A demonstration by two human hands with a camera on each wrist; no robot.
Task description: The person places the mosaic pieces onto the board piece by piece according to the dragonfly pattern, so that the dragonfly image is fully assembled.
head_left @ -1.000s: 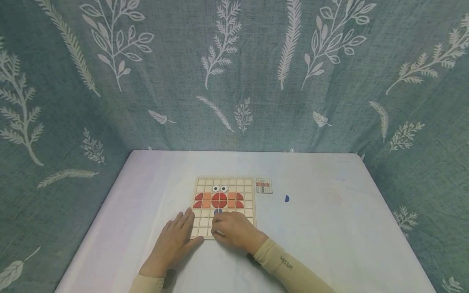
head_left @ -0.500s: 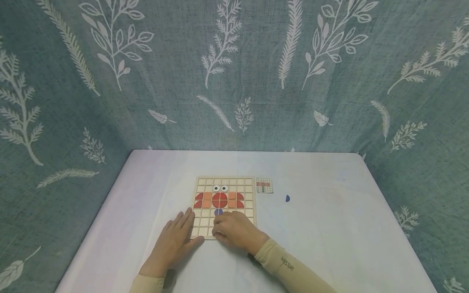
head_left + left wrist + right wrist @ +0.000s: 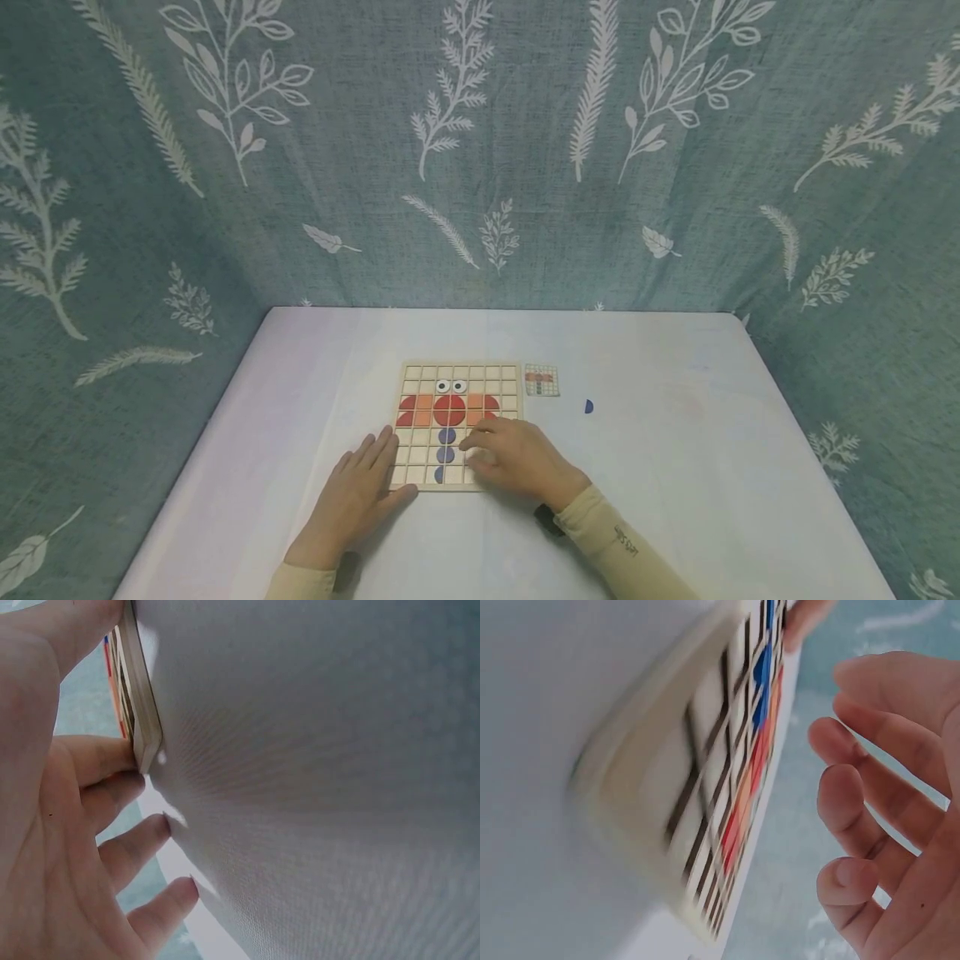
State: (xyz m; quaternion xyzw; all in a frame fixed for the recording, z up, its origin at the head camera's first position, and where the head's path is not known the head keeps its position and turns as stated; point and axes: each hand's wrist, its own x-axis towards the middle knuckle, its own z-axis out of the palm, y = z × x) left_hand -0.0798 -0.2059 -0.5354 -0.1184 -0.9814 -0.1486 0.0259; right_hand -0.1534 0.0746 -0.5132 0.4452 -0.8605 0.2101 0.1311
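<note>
A wooden grid board (image 3: 408, 375) lies on the table. Its cells hold two eye tiles (image 3: 451, 387), a red circle (image 3: 449, 410), orange squares (image 3: 423, 410) and red quarter pieces at the sides. Below runs a column of blue round pieces (image 3: 446, 455), ending in a single blue half-circle (image 3: 439, 475). My left hand (image 3: 352, 492) rests with straight fingers at the board's left edge, thumb at its front corner. Over the board's right half hovers my right hand (image 3: 517, 458), its fingers loosely bent and holding nothing in the right wrist view (image 3: 877, 787).
A small pattern card (image 3: 542, 381) lies beside the board's upper right corner. Farther right sits a loose blue half-circle piece (image 3: 588, 407). The white table (image 3: 675, 467) is bounded by a patterned teal curtain (image 3: 525, 275) at the back and sides.
My right hand has lifted off the lower middle cells and moved right, uncovering the blue column and the blue half-circle at its bottom. The left hand stays put.
</note>
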